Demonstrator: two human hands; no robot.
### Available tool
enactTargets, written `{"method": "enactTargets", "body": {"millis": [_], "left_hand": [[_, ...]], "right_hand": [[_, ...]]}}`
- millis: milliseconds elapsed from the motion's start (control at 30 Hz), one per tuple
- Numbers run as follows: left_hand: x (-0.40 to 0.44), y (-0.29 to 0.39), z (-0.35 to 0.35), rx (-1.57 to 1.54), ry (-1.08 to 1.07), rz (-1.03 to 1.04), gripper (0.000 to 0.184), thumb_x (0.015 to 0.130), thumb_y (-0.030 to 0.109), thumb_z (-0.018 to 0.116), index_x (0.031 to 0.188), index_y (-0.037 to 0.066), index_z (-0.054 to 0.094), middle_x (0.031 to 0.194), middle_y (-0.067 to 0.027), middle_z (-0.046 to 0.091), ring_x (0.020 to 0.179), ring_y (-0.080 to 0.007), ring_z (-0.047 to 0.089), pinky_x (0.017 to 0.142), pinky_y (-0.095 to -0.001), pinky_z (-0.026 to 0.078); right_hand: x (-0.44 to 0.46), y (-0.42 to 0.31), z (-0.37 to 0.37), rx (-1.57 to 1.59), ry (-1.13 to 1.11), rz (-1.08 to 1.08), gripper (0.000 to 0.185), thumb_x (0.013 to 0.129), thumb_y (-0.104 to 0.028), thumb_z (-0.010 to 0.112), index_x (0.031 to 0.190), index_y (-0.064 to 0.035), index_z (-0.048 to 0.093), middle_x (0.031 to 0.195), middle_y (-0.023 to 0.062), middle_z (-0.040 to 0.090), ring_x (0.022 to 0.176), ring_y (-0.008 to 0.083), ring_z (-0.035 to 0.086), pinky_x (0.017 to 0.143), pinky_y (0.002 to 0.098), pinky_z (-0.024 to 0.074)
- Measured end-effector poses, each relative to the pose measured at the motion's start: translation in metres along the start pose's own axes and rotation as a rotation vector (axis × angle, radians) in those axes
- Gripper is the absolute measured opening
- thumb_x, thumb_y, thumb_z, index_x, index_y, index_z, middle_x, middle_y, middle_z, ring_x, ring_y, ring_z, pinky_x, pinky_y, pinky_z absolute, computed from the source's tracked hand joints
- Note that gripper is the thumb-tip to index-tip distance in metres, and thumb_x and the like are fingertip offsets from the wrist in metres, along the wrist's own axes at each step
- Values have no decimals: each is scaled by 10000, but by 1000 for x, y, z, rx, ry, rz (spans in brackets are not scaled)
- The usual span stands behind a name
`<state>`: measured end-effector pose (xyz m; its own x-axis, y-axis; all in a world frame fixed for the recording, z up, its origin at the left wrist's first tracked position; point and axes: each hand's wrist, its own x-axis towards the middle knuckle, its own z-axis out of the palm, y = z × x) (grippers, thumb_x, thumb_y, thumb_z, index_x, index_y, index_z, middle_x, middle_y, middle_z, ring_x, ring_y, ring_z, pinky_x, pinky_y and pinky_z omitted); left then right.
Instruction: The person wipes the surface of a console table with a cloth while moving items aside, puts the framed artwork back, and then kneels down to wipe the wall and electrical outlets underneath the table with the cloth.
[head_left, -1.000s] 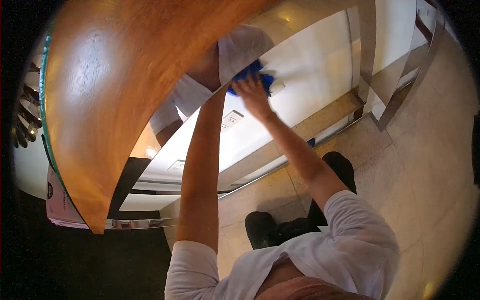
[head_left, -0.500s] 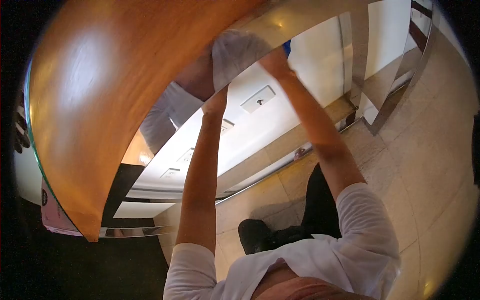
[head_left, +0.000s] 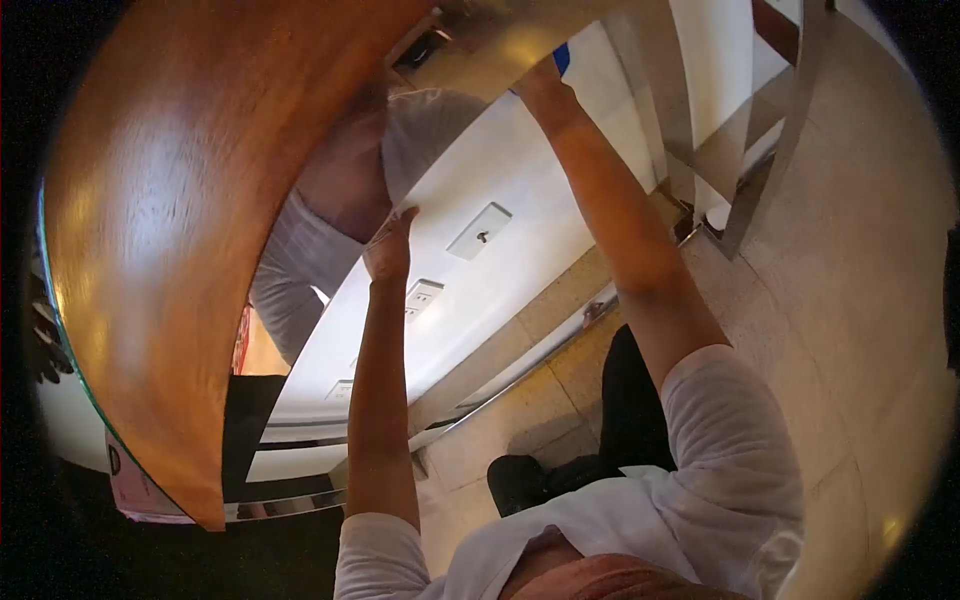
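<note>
My left hand (head_left: 388, 252) is at the lower edge of a shiny mirrored panel (head_left: 345, 175), thumb apart on the white side and the fingers, partly hidden, curled at the edge. Further up and right, my right hand (head_left: 543, 88) is at the same panel's edge, its fingertips hidden. A small blue thing (head_left: 562, 60) shows beside that hand and looks held in it; its kind cannot be made out. Between my arms runs a white surface (head_left: 520, 180) with a switch plate (head_left: 480, 231) and a socket plate (head_left: 423, 299).
A glossy wooden counter top (head_left: 160, 230) with a glass edge curves along the left. Below it stands a pink box (head_left: 145, 490). A metal rail (head_left: 520, 365) runs along the base above the tiled floor (head_left: 840, 300). Metal-faced panels (head_left: 715, 120) stand at upper right.
The view has shifted a little. My left hand has come down along the panel's edge and shows more, thumb included. My right hand has moved slightly up and left with the blue thing.
</note>
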<state>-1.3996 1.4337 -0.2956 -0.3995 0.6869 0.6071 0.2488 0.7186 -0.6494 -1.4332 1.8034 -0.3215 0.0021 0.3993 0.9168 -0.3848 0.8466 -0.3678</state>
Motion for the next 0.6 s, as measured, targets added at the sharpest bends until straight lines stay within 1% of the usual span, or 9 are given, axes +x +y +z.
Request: {"method": "enactTargets", "body": {"millis": [67,200,300,367,400,433,467,533,600], "left_hand": [[1,3,-5,2,-52,-17,1080,750,713,549,1520,149,45,1497,-351,80,1330,-595,165,888,-785,311],[0,8,-7,115,-71,-21,1088,747,698,573,1519,141,48,1494,-358,75,1328,-600,159,873,-774,343],[2,10,-12,186,-59,-20,1099,744,670,604,1520,146,29,1494,-362,59,1330,-603,144,882,-788,314],[-1,10,-16,146,-90,-43,1104,741,658,617,1521,151,22,1495,-363,44,1334,-603,127,898,-797,279],[-1,10,-17,98,-97,-53,1106,740,653,623,1521,153,20,1496,-362,36,1337,-603,117,907,-801,261],[1,9,-17,81,-98,-61,1106,741,651,624,1521,156,18,1497,-362,29,1339,-603,107,913,-804,246],[2,7,-17,65,-99,-68,1105,741,648,626,1521,158,16,1497,-361,22,1341,-602,98,919,-807,232],[0,9,-17,85,-97,-72,1098,745,646,623,1522,164,14,1498,-361,10,1345,-602,83,923,-809,219],[-1,9,-19,113,-89,-75,1089,749,643,619,1522,166,19,1497,-363,-1,1345,-604,74,923,-809,218]], "right_hand": [[3,9,1,-162,-48,-80,265,842,-136,590,1080,-25,623,1119,187,625,1064,392,557,924,453,437],[6,7,-88,-120,84,339,300,825,-104,581,1109,-9,609,1168,209,594,1112,412,520,968,459,413],[54,-47,-107,380,241,377,370,925,-195,519,1252,-25,555,1275,127,564,1179,275,499,1045,394,352],[48,-51,-70,810,150,195,331,916,-181,531,1196,-11,581,1202,141,597,1119,282,531,976,364,413],[35,-18,-17,192,124,101,366,900,-211,566,1199,0,564,1160,145,611,1121,238,520,983,340,393],[32,-48,-3,659,64,508,423,906,-268,562,1221,13,542,1235,179,568,1165,297,503,1037,395,351],[44,-75,5,626,290,345,478,902,-333,563,1231,12,538,1328,216,496,1241,389,442,1093,461,286],[31,-90,-13,-136,111,80,429,906,-295,532,1210,6,558,1390,237,427,1296,443,369,1112,531,243],[-10,-53,-6,31,147,51,488,735,-128,597,1190,44,556,1268,336,468,1251,513,356,1091,561,269]]}}
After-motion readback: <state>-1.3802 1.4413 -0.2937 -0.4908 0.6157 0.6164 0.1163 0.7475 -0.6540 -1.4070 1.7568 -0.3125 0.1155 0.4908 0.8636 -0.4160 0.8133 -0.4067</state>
